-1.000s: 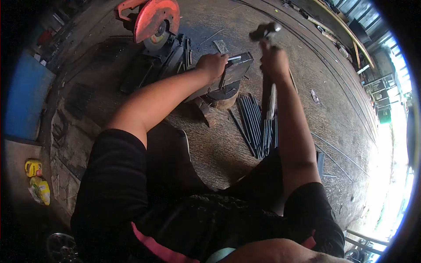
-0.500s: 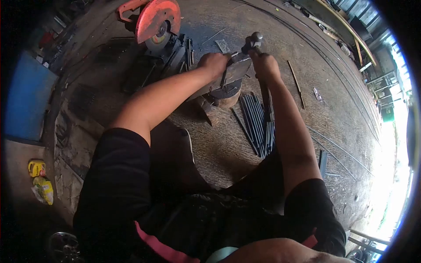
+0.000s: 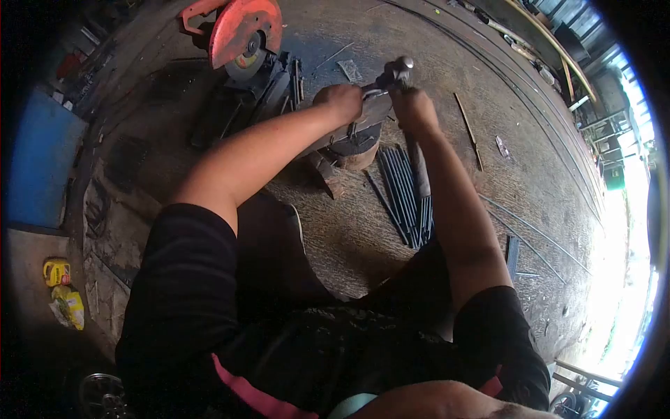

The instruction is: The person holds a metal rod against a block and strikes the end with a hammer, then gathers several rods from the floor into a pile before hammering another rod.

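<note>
Above the stump (image 3: 359, 161), grips perhaps a rod (image 3: 374, 92) with left fingers (image 3: 354, 98), hammer (image 3: 401, 64) with right fingers (image 3: 403, 102); risks bruising left fingers by glancing blow.

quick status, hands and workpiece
Left hand steadying metal piece on block. Right hand gripping hammer, head at the piece's end. Cut-off saw beyond left hand.

black short sleeves (image 3: 187, 272) | black top (image 3: 300, 359) — pink stripes (image 3: 262, 401)

The cut-off saw (image 3: 237, 35) is orange-red, the sleeves (image 3: 188, 269) black, the left-hand panel (image 3: 45, 157) blue.
</note>
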The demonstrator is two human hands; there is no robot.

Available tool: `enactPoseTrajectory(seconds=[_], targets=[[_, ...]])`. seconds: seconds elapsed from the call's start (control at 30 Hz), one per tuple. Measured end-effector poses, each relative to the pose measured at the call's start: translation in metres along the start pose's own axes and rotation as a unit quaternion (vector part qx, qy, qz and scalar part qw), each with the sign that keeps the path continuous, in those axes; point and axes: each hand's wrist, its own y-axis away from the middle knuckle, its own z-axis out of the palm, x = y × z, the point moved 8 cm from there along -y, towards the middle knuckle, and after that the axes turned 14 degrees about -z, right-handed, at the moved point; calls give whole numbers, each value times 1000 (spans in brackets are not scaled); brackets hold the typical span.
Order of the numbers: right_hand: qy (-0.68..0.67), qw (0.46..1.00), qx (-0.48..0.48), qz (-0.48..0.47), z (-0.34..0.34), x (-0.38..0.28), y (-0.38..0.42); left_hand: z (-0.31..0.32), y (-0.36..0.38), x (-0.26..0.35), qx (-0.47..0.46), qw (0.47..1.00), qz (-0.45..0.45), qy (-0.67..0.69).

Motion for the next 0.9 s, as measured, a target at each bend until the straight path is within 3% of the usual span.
enactPoseTrajectory(seconds=[0.1, 0.13, 0.17, 0.23, 0.27, 0.3, 0.33, 0.43, 0.5, 0.57, 0.63, 0.73, 0.8, 0.87, 0.9], targets=[[64, 996, 23, -48, -8, -11, -5, 1, -4, -3, -16, 999, -45, 22], [36, 992, 64, -105, -19, -24, -2, -1, -6, -4, -14, 999, -44, 22], [36, 992, 64, -104, -27, -29, -5, 0, -6, -3, -21, 999, -25, 42], [51, 961, 212, -170, -76, -67, 3, 2, -4, -4, -32, 997, -12, 68], [11, 945, 248, -213, -97, -82, 8, 2, -5, -5, -46, 996, -27, 74], [65, 915, 269, -294, -118, -110, 25, 3, -7, -5, -61, 994, -40, 79], [-160, 925, 282, -198, -127, -114, 41, 7, -11, -6, -78, 993, -62, 70], [-190, 912, 278, -234, -129, -111, 40, 0, -6, -1, -85, 993, -42, 70], [-28, 963, 229, -143, -78, -53, 2, 3, -9, -1, -114, 991, -48, 54], [199, 952, 42, -229, 20, 14, -36, 9, -9, 3, -129, 990, -45, 42], [65, 988, 77, -121, 0, 12, -16, 3, -11, 7, -99, 995, 10, -11], [77, 988, 48, -122, -29, -10, -13, 20, -22, 7, -126, 992, 1, -10], [35, 975, 165, -148, -75, -38, -2, 25, -27, 2, -124, 992, -7, -4], [-133, 953, 205, -180, -115, -76, 21, 4, -13, -3, -199, 968, -132, 75], [-128, 940, 245, -201, -133, -92, 34, 3, -7, -8, -235, 946, -193, 111]])
